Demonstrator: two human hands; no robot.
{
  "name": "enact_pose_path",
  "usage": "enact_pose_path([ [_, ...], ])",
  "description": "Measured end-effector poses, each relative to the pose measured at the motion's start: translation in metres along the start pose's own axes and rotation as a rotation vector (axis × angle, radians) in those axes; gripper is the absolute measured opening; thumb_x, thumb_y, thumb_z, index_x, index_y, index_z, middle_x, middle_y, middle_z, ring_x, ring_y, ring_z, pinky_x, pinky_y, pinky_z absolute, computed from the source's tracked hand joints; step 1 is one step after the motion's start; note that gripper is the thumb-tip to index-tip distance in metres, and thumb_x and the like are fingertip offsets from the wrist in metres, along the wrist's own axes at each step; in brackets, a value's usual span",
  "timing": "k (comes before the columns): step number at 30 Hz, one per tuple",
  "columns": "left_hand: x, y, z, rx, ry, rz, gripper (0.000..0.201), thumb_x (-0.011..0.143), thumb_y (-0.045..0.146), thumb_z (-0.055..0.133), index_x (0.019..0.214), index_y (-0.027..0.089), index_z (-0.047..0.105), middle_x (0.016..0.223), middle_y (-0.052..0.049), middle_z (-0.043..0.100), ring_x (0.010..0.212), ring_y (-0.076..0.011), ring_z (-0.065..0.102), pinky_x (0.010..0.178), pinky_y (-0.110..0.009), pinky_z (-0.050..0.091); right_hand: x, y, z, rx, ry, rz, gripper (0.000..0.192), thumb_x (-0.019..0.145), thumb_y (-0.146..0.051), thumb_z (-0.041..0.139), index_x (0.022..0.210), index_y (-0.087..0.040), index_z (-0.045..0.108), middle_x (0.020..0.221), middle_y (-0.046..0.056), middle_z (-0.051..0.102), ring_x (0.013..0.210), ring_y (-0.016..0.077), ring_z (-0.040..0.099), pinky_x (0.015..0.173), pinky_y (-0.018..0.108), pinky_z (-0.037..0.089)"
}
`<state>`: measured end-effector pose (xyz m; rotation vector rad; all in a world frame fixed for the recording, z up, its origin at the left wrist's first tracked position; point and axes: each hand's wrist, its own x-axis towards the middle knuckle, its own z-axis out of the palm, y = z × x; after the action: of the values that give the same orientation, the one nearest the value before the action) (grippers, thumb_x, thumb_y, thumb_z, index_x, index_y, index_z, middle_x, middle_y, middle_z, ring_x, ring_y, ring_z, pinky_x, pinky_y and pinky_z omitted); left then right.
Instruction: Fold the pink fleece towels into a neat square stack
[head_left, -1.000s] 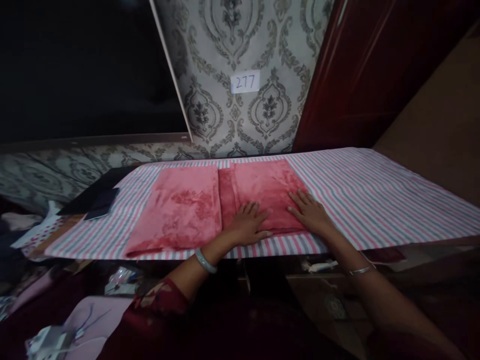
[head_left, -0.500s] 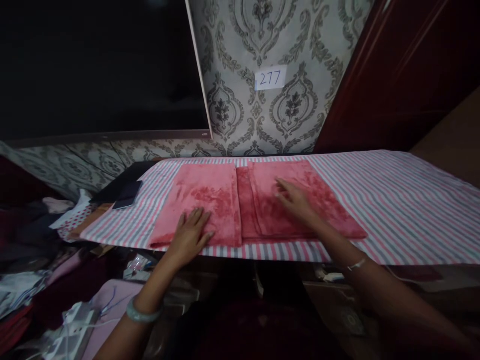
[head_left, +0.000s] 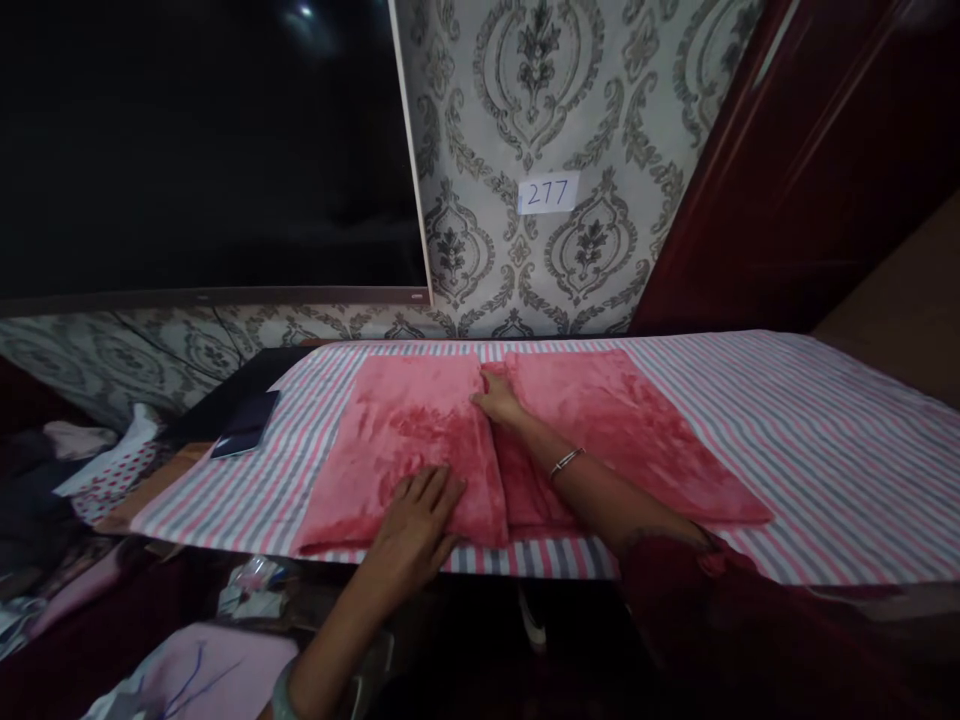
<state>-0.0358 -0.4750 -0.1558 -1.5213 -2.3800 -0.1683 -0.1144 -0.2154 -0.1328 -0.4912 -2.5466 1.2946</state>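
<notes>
A plush, rose-red velvety cloth (head_left: 420,440), folded flat into panels with a crease down its middle, lies on the pink-and-grey striped table cover (head_left: 787,420). The left hand (head_left: 416,515) rests flat, fingers spread, on its near edge. The right hand (head_left: 496,402) presses open-palmed at the far crease, gripping nothing.

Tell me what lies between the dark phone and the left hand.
Head view: bare striped cloth, then the left pink towel; the left hand rests on its near edge. The phone lies apart.
</notes>
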Motion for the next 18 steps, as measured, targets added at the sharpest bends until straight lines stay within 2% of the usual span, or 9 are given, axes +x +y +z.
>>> enact_pose_path([
  [4,0.005,0.0,0.013,0.058,0.157,0.075,0.044,0.086,0.014,0.055,0.129,0.017,0.062,0.13,-0.014,0.066,0.117,-0.0308,0.062,0.097,-0.047,0.053,0.0,-0.005,0.003,0.021,-0.023,0.022,0.076,0.078,-0.019,0.065,0.151,-0.012,0.042,0.123,0.01,0.069,0.107,0.0223,0.067,0.097,0.032,0.051],
  [7,0.005,-0.003,0.021,0.062,0.285,0.088,0.039,0.088,0.01,0.048,0.123,0.016,0.064,0.12,-0.013,0.072,0.111,-0.027,0.066,0.094,-0.043,0.055,-0.003,-0.005,0.004,0.033,-0.018,0.021,0.071,0.081,-0.015,0.06,0.15,-0.016,0.045,0.114,0.006,0.073,0.097,0.0198,0.069,0.093,0.031,0.052],
  [9,0.004,-0.002,0.021,0.045,0.324,0.073,0.04,0.088,0.009,0.047,0.123,0.015,0.065,0.118,-0.013,0.073,0.109,-0.0265,0.067,0.093,-0.042,0.056,-0.005,-0.003,0.004,0.031,0.01,0.022,0.067,0.081,-0.011,0.056,0.147,-0.016,0.049,0.118,0.007,0.072,0.101,0.0202,0.069,0.095,0.031,0.052],
  [11,0.003,0.0,0.014,-0.008,0.288,0.057,0.039,0.087,0.013,0.052,0.123,0.017,0.065,0.119,-0.013,0.072,0.11,-0.0284,0.067,0.094,-0.044,0.056,-0.006,0.0,0.003,0.025,0.034,0.026,0.067,0.079,-0.009,0.056,0.145,-0.015,0.052,0.127,0.008,0.069,0.109,0.0214,0.067,0.098,0.03,0.05],
  [14,0.007,-0.004,-0.01,-0.214,0.146,0.02,0.042,0.086,0.031,0.061,0.127,0.021,0.064,0.125,-0.011,0.071,0.115,-0.0291,0.066,0.097,-0.044,0.055,-0.001,0.002,0.0,0.015,0.032,0.048,0.073,0.076,-0.01,0.06,0.148,-0.014,0.048,0.13,0.01,0.067,0.112,0.0236,0.066,0.098,0.031,0.05],
  [16,0.019,-0.019,-0.028,-0.378,0.051,-0.049,0.045,0.091,0.04,0.057,0.132,0.023,0.062,0.129,-0.009,0.069,0.117,-0.0258,0.065,0.1,-0.041,0.054,0.008,0.0,-0.002,0.011,0.027,0.065,0.076,0.077,-0.014,0.063,0.15,-0.014,0.045,0.132,0.011,0.066,0.115,0.0249,0.065,0.099,0.031,0.05],
  [18,0.042,-0.045,-0.043,-0.461,-0.001,-0.166,0.044,0.096,0.041,0.045,0.133,0.023,0.062,0.131,-0.008,0.068,0.119,-0.0237,0.064,0.103,-0.04,0.051,0.021,-0.004,-0.004,0.011,0.029,0.087,0.073,0.08,-0.02,0.064,0.15,-0.015,0.044,0.137,0.011,0.063,0.121,0.0244,0.062,0.101,0.03,0.048],
])
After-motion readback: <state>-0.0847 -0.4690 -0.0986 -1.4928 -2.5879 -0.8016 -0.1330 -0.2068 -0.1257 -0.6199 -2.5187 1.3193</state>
